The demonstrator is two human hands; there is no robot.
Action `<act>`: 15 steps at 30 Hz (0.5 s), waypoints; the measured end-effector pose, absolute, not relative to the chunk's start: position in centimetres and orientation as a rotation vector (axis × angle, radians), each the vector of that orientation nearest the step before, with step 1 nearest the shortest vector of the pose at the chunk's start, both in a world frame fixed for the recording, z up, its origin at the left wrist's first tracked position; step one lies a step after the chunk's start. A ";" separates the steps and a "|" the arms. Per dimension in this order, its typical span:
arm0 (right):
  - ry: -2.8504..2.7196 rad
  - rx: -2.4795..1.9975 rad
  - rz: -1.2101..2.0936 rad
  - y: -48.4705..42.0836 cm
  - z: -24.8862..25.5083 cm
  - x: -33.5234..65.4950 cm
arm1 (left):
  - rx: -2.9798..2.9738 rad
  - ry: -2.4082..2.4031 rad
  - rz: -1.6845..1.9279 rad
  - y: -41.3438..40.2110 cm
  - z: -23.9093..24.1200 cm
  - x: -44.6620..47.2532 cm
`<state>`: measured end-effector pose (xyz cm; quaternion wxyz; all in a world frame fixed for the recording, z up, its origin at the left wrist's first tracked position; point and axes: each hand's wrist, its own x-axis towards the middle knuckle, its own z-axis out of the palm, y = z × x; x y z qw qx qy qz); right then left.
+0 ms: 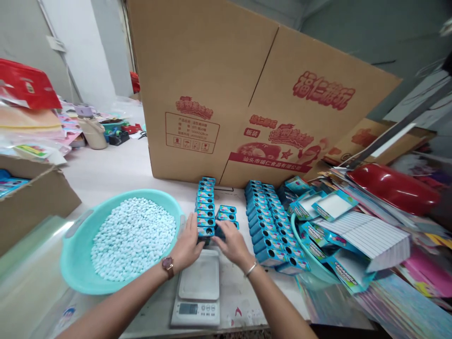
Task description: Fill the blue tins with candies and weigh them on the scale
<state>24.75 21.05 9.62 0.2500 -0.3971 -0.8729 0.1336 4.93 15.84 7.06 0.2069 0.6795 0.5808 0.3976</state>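
Small blue printed boxes (205, 213) stand in a column on the table, each with a dark round hole in its end. My left hand (188, 242) is closed against the left side of the nearest box in this column, its thumb at the front. A shorter column of similar boxes (227, 216) stands just to the right. My right hand (231, 241) curls over the front box of that column, and its fingers partly hide it. Right below my hands lies a white kitchen scale (199, 275) with nothing on its pan.
A turquoise basin (72, 263) of pale blue candies stands at left. More blue boxes (270, 230) form two long columns at right, beside a tub (314, 263) heaped with flat cartons. A large cardboard carton (212, 84) walls off the back. A flask (92, 129) stands far left.
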 end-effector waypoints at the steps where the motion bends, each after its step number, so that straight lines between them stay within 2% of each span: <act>1: -2.324 -1.087 0.338 20.0 9.0 24.2 | 1.833 1.629 1.140 15.5 6.6 5.5; 9: -2.077 -1.254 0.288 17.9 6.0 21.0 | 1.084 1.577 1.304 15.2 4.8 8.5; 15: -1.923 -1.248 0.519 16.7 4.6 20.5 | 1.075 1.480 1.374 14.6 3.7 8.4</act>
